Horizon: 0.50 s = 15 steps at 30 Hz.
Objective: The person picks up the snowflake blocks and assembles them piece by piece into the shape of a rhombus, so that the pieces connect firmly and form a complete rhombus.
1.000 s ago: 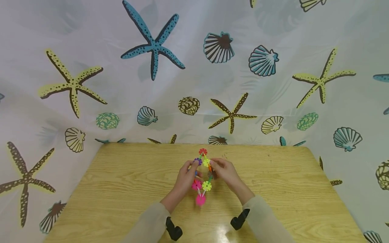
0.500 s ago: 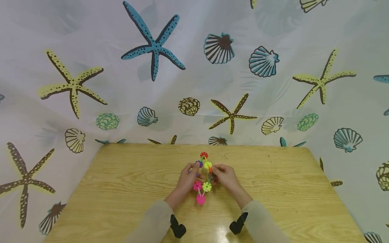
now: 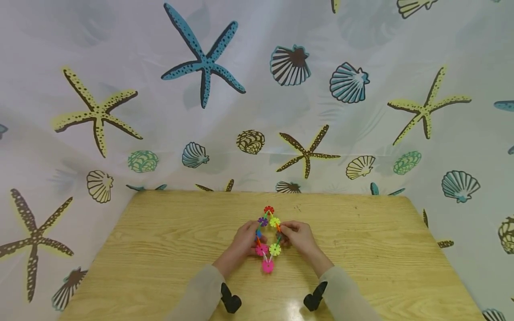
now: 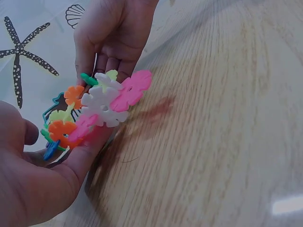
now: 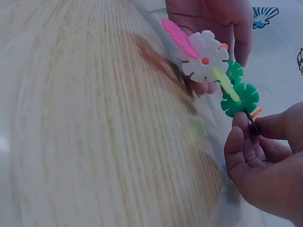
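Note:
In the head view, a ring of colourful notched interlocking discs [image 3: 275, 249] is held up over the table, joined edge to edge. Its red disc [image 3: 269, 209] is at the far end, a pink disc [image 3: 267, 266] at the near end. My right hand [image 3: 299, 236] pinches the ring's right side; in the right wrist view, thumb and fingers grip a dark brown disc [image 5: 253, 124] beside a green one [image 5: 240, 100]. My left hand [image 3: 242, 240] lies along the left side, fingers under the discs. In the left wrist view its thumb [image 4: 31, 132] stands apart from the blue disc [image 4: 51, 150].
The wooden table [image 3: 176, 232] spreads out on both sides of the hands. A white curtain [image 3: 257, 111] printed with starfish and shells hangs behind the table and along both sides. Black wrist mounts [image 3: 230, 298] sit at the sleeves.
The left thumb has come off the purple disc, and the left hand has slid down the ring's left side. The ring's far end has shifted slightly nearer. The right hand keeps its pinch.

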Tool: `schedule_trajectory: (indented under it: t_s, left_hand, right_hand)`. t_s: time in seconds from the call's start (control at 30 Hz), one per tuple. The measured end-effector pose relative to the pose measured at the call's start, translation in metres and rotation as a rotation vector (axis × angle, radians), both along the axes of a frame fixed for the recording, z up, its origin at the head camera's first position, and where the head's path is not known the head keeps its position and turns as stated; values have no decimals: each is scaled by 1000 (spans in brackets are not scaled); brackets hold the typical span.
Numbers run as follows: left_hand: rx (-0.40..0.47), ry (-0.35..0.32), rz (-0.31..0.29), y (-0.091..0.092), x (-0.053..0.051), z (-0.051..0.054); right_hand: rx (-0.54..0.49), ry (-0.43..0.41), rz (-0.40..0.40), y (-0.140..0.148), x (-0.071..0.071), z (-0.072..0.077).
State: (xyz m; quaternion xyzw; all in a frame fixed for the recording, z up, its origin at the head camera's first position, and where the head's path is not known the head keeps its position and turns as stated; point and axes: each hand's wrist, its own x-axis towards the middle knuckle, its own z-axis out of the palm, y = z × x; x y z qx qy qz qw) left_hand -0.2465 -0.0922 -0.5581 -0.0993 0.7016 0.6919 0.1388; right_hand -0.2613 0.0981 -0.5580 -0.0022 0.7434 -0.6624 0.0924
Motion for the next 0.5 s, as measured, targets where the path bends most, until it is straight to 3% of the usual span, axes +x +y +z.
schedule_trajectory:
  t_s: [0.13,0.27,0.5]
  left_hand:
    - [3,3,-30,-6,-1,2]
    - [-50,28,-14,-9,-1,4]
    - [-242,134,4,-16,-3,2]
  right_hand:
    - [-3,4,2,1,0,0]
    - [8,10,-7,2,-1,-2]
    - [36,10,-9,3,-3,-2]
